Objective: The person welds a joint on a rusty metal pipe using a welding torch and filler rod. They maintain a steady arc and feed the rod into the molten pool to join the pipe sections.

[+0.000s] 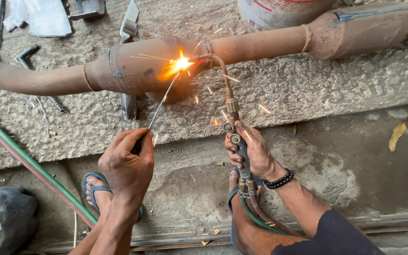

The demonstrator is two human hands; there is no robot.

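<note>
The rusty exhaust pipe (133, 68) lies across the rough concrete slab (308, 89), and right now it's mid-weld: the right hand (256, 153) is clenched round the gas torch (234, 127) while the left hand (127, 163) pinches a thin filler rod (164, 101) into the flame (181, 63). I'd say the next bit needs both tips steady on that seam. The slab's edge sits just under the hands, with twin hoses (34, 165) near the left foot and open floor to the right.

A round grey drum (279, 12) stands at the top, behind the rusty pipe (260, 45), with a red label on its side. At the bottom left corner, a dark container (3, 215) shows a white and blue label with some red.
</note>
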